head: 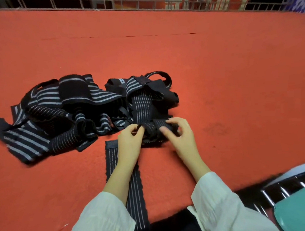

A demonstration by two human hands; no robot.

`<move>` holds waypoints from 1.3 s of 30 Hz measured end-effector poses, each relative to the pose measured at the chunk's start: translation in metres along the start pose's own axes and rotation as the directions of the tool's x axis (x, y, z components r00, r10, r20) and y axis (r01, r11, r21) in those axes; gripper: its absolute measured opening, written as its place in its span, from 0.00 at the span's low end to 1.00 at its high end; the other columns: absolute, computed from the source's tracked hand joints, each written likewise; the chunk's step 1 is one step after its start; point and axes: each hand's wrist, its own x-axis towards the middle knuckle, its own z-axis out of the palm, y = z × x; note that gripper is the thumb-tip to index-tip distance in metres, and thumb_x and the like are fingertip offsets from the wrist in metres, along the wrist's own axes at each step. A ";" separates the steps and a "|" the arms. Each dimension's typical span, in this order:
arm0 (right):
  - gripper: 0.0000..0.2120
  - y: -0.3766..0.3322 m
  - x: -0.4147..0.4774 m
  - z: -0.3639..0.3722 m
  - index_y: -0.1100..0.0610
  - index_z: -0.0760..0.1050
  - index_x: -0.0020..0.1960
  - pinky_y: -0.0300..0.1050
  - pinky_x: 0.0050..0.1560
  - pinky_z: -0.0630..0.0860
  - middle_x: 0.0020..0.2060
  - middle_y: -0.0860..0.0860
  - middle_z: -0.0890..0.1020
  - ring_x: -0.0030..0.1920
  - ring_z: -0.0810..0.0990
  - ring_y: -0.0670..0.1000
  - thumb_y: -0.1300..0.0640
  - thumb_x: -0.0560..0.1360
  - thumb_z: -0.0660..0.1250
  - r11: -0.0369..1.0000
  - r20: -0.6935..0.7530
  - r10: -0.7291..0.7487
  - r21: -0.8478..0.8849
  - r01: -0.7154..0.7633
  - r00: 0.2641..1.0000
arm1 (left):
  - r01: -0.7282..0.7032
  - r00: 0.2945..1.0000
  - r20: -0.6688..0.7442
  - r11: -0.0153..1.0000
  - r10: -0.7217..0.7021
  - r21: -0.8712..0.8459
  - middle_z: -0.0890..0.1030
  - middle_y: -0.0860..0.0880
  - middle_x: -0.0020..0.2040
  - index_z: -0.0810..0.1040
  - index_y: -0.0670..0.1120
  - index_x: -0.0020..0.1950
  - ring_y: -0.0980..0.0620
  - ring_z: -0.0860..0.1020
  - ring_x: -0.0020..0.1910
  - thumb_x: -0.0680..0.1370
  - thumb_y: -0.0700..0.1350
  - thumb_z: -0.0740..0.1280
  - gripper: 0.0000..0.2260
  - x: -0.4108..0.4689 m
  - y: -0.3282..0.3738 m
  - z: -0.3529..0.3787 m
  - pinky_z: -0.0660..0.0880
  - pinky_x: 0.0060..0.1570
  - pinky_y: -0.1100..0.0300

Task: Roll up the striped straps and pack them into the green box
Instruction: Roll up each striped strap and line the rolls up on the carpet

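Observation:
A tangled heap of black straps with grey stripes [73, 110] lies on the red felt table [216, 76], left of centre. Both hands grip a partly rolled strap [153, 128] at the near edge of the heap. My left hand [130, 143] pinches its left end, and my right hand [180, 133] wraps its fingers over the right side. The unrolled part of that strap rises toward the heap. Another strap [134, 187] lies flat under my left forearm, running toward me. The green box [300, 211] shows at the bottom right corner, beside rolled straps [284, 189].
A metal railing [124, 3] runs along the table's far edge, with red and blue banners behind it. White sleeves cover both forearms.

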 end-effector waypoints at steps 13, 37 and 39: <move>0.07 0.001 0.005 -0.007 0.56 0.72 0.50 0.37 0.54 0.68 0.47 0.51 0.76 0.48 0.74 0.41 0.64 0.74 0.64 0.995 -0.326 0.086 0.074 -0.065 0.941 | 0.163 0.977 -0.096 0.957 -0.190 -0.240 0.76 0.49 0.31 0.70 0.46 0.41 0.47 0.80 0.29 0.81 0.44 0.61 0.09 0.008 -0.005 0.000 0.71 0.28 0.57; 0.12 -0.011 -0.001 -0.005 0.53 0.79 0.40 0.29 0.41 0.73 0.34 0.42 0.83 0.39 0.78 0.37 0.69 0.74 0.68 0.967 0.109 0.055 0.243 -0.080 0.993 | -0.203 0.975 0.101 0.978 0.197 0.052 0.67 0.53 0.28 0.66 0.43 0.30 0.58 0.67 0.32 0.78 0.49 0.67 0.20 -0.012 0.012 0.005 0.64 0.37 0.59; 0.11 -0.013 -0.002 -0.004 0.54 0.79 0.39 0.29 0.37 0.72 0.32 0.41 0.82 0.36 0.77 0.36 0.69 0.73 0.69 0.947 0.076 0.064 0.311 -0.085 0.995 | -0.152 0.979 0.130 0.988 0.154 -0.030 0.73 0.54 0.30 0.73 0.46 0.35 0.60 0.72 0.32 0.78 0.47 0.67 0.13 -0.013 0.014 0.002 0.68 0.36 0.65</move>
